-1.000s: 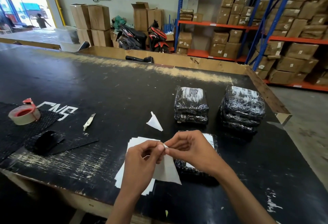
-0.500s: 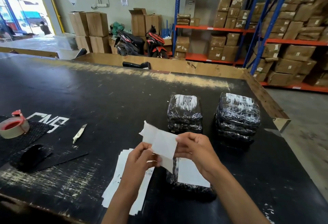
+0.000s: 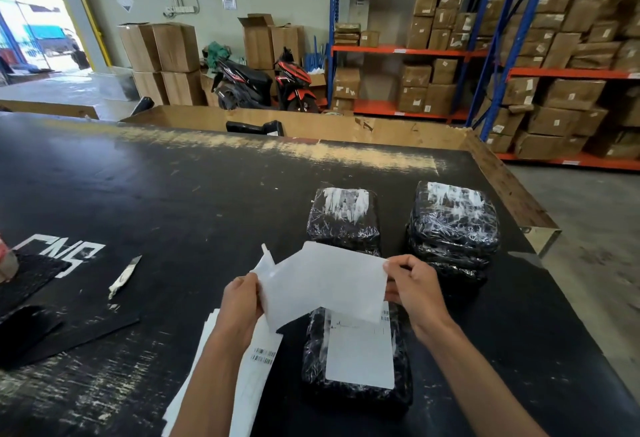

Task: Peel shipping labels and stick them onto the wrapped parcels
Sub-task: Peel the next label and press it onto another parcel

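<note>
Black scuffed worktop, warehouse w/ box racks. Label held flat, long axis left-right; left hand & right hand pinch its ends.

Blank white rectangular label sheet, held in the air by its left and right edges, tilted, above the near parcel. Black film-wrapped parcel, near centre of the black table, lying flat with a white label already on its top; loose pile of white barcoded label sheets just left of it. Two stacks of black film-wrapped parcels farther off: far-centre stack and far-right stack, apart from each other.
</note>
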Motion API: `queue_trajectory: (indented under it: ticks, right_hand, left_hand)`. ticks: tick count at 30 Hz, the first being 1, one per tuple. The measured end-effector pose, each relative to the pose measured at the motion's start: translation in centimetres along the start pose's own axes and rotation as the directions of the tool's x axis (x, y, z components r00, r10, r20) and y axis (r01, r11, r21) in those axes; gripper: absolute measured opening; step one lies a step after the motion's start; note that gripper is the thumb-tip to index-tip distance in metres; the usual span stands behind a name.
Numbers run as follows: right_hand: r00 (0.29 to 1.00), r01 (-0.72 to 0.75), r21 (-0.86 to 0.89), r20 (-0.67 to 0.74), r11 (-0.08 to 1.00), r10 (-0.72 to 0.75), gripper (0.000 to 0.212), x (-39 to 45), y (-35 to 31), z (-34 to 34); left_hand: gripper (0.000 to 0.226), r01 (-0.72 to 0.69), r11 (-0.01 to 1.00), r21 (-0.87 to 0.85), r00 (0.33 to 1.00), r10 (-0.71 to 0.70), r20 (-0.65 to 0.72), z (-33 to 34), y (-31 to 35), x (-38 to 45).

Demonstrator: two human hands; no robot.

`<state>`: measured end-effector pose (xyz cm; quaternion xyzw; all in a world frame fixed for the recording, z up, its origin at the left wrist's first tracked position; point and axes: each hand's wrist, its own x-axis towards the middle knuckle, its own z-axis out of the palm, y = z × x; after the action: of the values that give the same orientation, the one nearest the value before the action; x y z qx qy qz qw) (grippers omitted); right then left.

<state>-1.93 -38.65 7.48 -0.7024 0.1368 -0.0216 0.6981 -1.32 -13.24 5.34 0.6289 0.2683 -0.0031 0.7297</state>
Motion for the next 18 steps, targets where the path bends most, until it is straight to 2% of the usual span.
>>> queue_trajectory:
  ticks: [2, 3, 5, 9, 11, 15, 18]
  right_hand:
    - [0.999, 0.024, -0.053, -0.037, 0.998, -0.026, 0.009, 1.0, 0.5, -0.7]
    - [0.998, 0.038, -0.080, -0.056, 0.996, -0.042, 0.010, 1.7, 0.7, -1.1]
    - [0.992, 0.073, -0.138, -0.092, 0.988, -0.086, 0.011, 2.5, 1.0, -1.7]
    - [0.968, 0.139, -0.186, -0.182, 0.973, -0.173, 0.014, 4.0, 0.5, -3.1]
    - [0.957, 0.174, -0.182, -0.200, 0.968, -0.210, 0.014, 4.5, -0.1, -3.6]
    - [0.952, 0.254, -0.161, -0.134, 0.954, -0.276, 0.014, 5.4, -1.5, -3.4]
    - [0.956, 0.276, -0.148, -0.054, 0.950, -0.287, 0.013, 5.7, -2.2, -2.2]
  left_hand:
    - [0.019, -0.013, 0.994, 0.107, 0.999, 0.017, -0.043, -0.3, -0.6, 2.1]
    - [0.024, -0.017, 0.992, 0.124, 0.999, 0.022, -0.044, -0.2, -0.9, 3.2]
    - [0.020, -0.035, 0.995, 0.091, 0.996, 0.043, -0.080, -0.1, -0.9, 4.6]
    - [0.014, -0.093, 0.995, -0.038, 0.960, 0.080, -0.269, 0.3, 0.0, 6.3]
    - [0.017, -0.133, 0.991, -0.025, 0.934, 0.117, -0.337, 0.1, -0.1, 7.5]
    - [0.023, -0.133, 0.981, 0.141, 0.897, 0.180, -0.404, 0.3, -0.3, 8.7]
    - [0.032, -0.132, 0.941, 0.312, 0.879, 0.256, -0.402, 0.9, -1.0, 9.2]
